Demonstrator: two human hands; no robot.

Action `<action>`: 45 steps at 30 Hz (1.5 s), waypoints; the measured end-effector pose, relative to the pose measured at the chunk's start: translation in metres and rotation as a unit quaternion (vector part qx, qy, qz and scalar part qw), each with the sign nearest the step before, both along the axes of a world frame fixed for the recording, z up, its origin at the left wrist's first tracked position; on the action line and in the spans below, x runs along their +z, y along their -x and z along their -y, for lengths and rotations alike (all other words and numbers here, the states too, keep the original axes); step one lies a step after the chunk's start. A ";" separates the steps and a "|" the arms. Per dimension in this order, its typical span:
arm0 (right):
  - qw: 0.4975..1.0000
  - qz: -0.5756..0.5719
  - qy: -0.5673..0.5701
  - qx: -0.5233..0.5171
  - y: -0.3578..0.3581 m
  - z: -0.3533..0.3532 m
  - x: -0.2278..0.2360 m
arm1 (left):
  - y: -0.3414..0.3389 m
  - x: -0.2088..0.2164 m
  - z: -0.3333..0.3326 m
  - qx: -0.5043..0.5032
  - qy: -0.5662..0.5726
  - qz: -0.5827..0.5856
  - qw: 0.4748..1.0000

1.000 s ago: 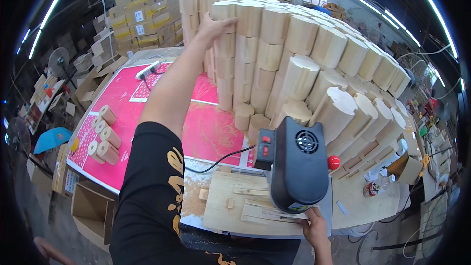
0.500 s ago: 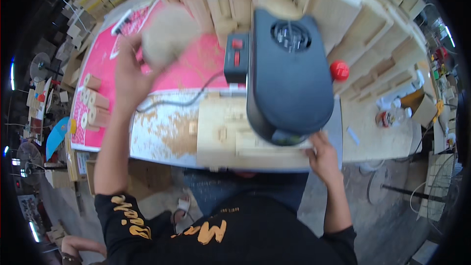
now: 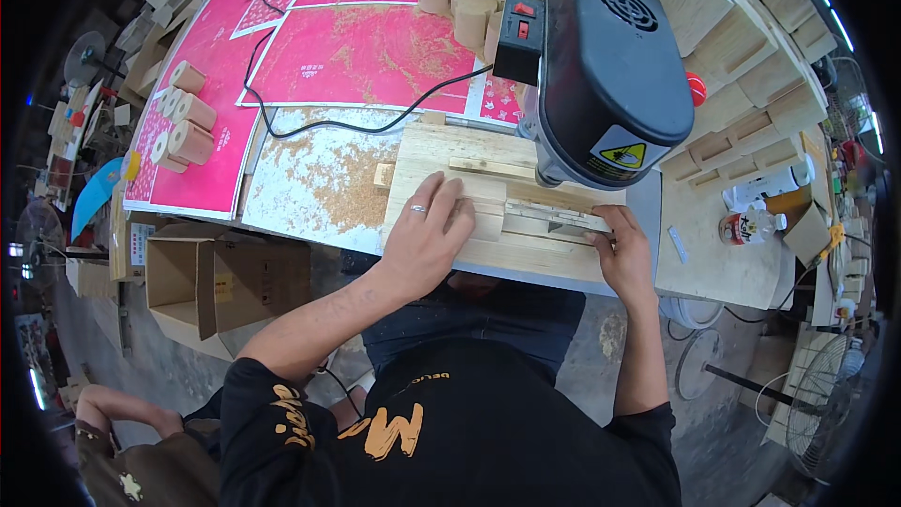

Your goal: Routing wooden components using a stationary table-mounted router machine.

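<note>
Two hands on jig | left hand (image 3: 427, 235) flat, fingers spread on wooden block (image 3: 483, 202) | right hand (image 3: 621, 249) pinching slat (image 3: 554, 222) (long axis left-right) under black machine (image 3: 610, 56)

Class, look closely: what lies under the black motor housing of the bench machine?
Under the black motor housing lies a pale wooden jig board with thin wooden strips. The left hand and right hand press on it. The cutting tool itself is covered.
</note>
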State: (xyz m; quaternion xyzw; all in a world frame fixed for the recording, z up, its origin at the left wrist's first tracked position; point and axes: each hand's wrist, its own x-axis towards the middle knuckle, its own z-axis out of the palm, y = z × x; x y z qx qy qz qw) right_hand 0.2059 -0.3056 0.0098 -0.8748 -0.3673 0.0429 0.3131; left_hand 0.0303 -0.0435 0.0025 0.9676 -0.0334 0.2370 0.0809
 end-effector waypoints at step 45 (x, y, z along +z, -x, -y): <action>0.992 -0.112 -0.064 -0.004 0.009 -0.001 -0.005 | -0.042 0.016 0.004 -0.084 0.110 -0.176 0.975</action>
